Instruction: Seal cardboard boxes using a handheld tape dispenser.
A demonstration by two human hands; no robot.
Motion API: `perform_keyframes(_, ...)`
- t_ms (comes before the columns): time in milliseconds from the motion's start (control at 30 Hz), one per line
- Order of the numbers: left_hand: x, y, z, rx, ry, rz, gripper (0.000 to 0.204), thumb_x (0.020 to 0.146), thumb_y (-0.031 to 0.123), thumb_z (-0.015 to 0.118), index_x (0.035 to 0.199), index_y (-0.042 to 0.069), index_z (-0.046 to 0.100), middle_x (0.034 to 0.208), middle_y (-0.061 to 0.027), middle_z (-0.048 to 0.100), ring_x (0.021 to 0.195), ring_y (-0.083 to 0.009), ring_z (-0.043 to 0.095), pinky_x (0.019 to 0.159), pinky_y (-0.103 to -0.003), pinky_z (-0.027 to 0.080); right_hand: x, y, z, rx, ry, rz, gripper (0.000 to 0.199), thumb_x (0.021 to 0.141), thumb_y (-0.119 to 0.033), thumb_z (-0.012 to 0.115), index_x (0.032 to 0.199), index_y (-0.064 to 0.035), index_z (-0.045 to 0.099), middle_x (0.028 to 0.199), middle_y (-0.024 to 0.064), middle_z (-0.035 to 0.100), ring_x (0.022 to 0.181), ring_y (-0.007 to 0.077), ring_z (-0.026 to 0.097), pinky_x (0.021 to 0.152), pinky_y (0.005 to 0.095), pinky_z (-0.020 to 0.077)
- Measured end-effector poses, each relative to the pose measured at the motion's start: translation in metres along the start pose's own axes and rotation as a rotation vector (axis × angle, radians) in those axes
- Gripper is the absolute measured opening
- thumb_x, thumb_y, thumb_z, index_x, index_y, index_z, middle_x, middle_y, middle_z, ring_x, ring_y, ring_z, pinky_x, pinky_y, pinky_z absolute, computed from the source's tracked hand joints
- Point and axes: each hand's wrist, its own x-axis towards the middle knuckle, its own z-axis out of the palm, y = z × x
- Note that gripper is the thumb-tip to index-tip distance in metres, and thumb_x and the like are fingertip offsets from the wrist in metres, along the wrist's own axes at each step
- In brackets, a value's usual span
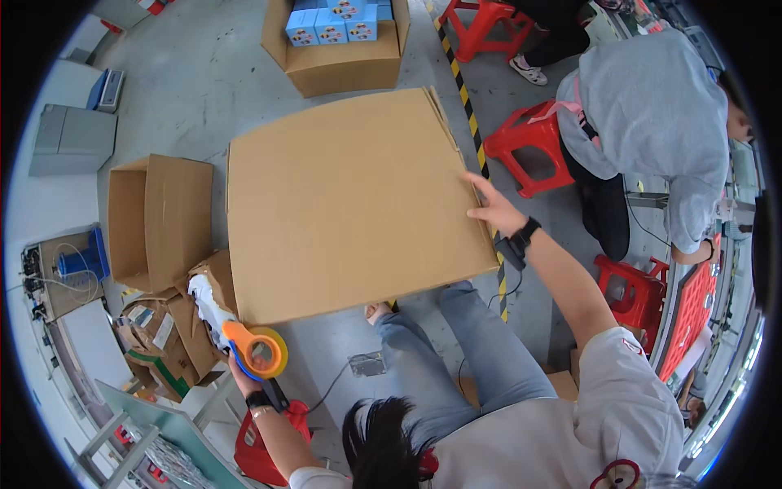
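A large brown cardboard carton (350, 204) lies before me, its broad flat face up and layered edges showing at the far right corner. My right hand (495, 208) rests at its right edge, thumb and forefinger spread apart; the other fingers are partly hidden. Off the carton's near left corner, my left hand (243, 379) grips a tape dispenser (237, 332) with an orange wheel, a yellow tape roll and a blue frame. Most of the left fingers are behind the dispenser. White plastic (207, 303) shows just beyond it.
An open carton of blue boxes (346, 69) stands at the far side. An empty carton (175, 220) and crumpled cardboard (167, 338) are at left. A person in grey (652, 106) sits at right by red stools (529, 151). A cable (330, 387) crosses the floor.
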Motion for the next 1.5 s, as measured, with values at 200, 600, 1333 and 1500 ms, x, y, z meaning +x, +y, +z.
perform_keyframes(200,0.004,-0.037,0.028,-0.017,0.148,0.146,0.047,0.089,0.055,0.048,0.096,0.011,0.060,0.069,-0.0008,0.057,0.056,-0.0159,0.055,0.049,-0.028,0.045,-0.005,0.080,0.011,-0.778,-0.278,0.248,0.054,0.072,-0.004,0.060,0.125,-0.0091,0.053,0.125,0.0156,0.056,0.118,0.0295,0.052,0.095,0.0376,0.0440)
perform_keyframes(600,-0.181,-0.143,0.313,-0.048,-0.875,-0.325,0.047,0.094,0.045,0.044,0.129,0.014,0.046,0.098,-0.0027,0.061,0.070,-0.0155,0.059,0.059,-0.028,0.050,-0.222,-0.103,0.143,-0.204,0.705,-0.090,0.047,0.085,-0.023,0.061,0.125,-0.0048,0.047,0.107,0.0189,0.060,0.088,0.0255,0.064,0.075,0.0359,0.0530)
perform_keyframes(1333,-0.665,-0.133,0.625,0.656,-3.301,-0.137,0.036,0.079,0.029,0.071,0.099,0.001,0.063,0.096,-0.0138,0.061,0.093,-0.0359,0.061,0.090,-0.054,0.042,-0.799,-0.194,-0.269,0.129,1.699,-0.216,0.030,0.084,-0.009,0.046,0.112,0.0014,0.054,0.083,0.0084,0.063,0.057,0.0159,0.062,0.043,0.0278,0.0516)
perform_keyframes(1500,-0.685,-0.106,0.624,0.768,-3.388,0.293,0.038,0.084,0.037,0.066,0.102,0.003,0.063,0.096,-0.0097,0.063,0.095,-0.0348,0.061,0.090,-0.058,0.040,-0.886,-0.263,-0.401,-0.156,1.695,-0.095,0.034,0.079,-0.016,0.053,0.107,0.0024,0.058,0.079,0.0111,0.064,0.055,0.0199,0.064,0.045,0.0302,0.0531)
